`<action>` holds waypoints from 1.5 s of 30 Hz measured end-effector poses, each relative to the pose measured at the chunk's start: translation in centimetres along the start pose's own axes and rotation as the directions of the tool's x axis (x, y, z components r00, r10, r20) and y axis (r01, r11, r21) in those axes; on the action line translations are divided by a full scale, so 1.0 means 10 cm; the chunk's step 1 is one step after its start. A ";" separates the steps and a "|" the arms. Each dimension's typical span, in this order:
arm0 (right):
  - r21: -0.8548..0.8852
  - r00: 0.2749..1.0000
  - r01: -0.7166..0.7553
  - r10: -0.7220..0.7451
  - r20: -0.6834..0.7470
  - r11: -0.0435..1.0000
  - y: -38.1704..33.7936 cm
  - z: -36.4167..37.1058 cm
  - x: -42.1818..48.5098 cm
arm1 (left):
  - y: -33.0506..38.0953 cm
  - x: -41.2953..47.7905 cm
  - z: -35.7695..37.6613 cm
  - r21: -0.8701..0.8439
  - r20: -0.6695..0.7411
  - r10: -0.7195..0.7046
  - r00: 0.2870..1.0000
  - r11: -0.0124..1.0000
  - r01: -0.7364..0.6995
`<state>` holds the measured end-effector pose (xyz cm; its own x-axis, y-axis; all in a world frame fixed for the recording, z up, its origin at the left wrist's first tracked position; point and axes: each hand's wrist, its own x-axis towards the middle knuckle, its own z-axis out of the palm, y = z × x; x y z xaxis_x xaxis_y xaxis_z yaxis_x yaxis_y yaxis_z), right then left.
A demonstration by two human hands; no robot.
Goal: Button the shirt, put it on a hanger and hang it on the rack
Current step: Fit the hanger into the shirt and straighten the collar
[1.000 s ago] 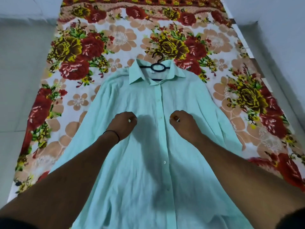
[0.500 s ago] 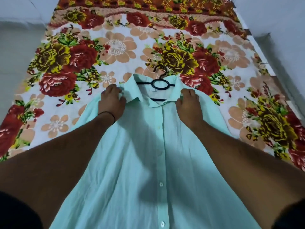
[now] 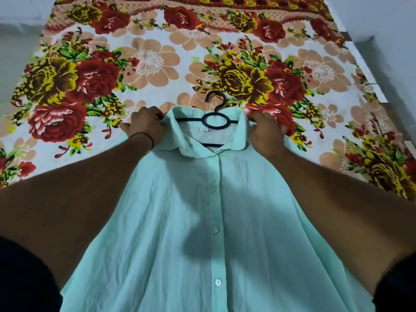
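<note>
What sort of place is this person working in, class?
Probably a bedroom at home: a shirt on a hanger lies on a floral bedsheet over a bed, with plain walls close around.

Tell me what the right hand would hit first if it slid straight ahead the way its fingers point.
Probably only the floral bedsheet: the right hand points away past the shirt shoulder, and nothing else shows ahead.

matt cloth shirt, smooth plastic hanger, printed cloth sheet.
</note>
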<state>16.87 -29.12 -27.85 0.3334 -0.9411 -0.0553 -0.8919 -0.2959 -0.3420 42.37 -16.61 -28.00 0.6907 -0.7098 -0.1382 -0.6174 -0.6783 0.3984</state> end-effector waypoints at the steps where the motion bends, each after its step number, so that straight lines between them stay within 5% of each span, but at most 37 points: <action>1: 0.045 0.998 0.002 0.001 -0.061 0.999 -0.01 -0.02 0.02 | 0.03 0.01 0.00 -0.050 -0.048 0.004 0.999 0.999 -0.006; 3: 0.181 0.986 0.043 -0.012 -0.168 0.982 -0.06 -0.05 0.05 | 0.16 0.02 -0.01 -0.158 -0.122 0.021 0.992 0.987 -0.040; 6: 0.307 0.997 0.064 -0.047 -0.062 0.949 -0.25 -0.08 0.12 | 0.39 0.05 -0.03 -0.127 -0.029 0.054 0.998 0.990 -0.057; 10: 0.156 0.998 0.029 -0.037 0.053 0.987 -0.36 -0.06 0.21 | 0.56 0.10 -0.02 -0.051 0.023 0.049 0.999 0.998 -0.048; 14: 0.243 0.999 0.006 0.004 -0.042 0.970 -0.33 -0.09 0.21 | 0.52 0.10 -0.07 -0.309 -0.009 -0.043 0.999 0.950 0.038; 17: 0.263 0.998 -0.052 0.042 0.045 0.963 -0.30 -0.07 0.23 | 0.46 0.08 -0.02 -0.382 0.000 -0.063 0.998 0.922 0.059; 23: 0.237 0.974 -0.034 -0.021 0.227 0.971 -0.16 -0.12 0.15 | 0.37 0.09 -0.01 -0.065 0.154 0.070 0.986 0.996 -0.061; 26: 0.174 0.966 0.013 -0.057 0.253 0.985 -0.06 -0.12 0.05 | 0.30 0.03 -0.07 -0.048 0.165 0.101 0.981 0.994 -0.095; 37: 0.402 0.982 0.191 -0.173 -0.082 0.896 -0.14 -0.80 -0.52 | 0.35 -0.60 -0.70 -0.160 -0.177 0.267 0.947 0.942 -0.296; 45: 0.423 0.959 0.265 -0.190 -0.212 0.867 -0.58 -2.38 -1.23 | 0.85 -1.50 -2.25 -0.133 -0.342 0.359 0.868 0.896 -0.423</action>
<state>10.68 -19.69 -2.84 0.4241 -0.8807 0.2112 -0.5554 -0.4371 -0.7075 35.21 -7.44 -2.09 0.5068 -0.7949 0.3335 -0.7954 -0.2820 0.5365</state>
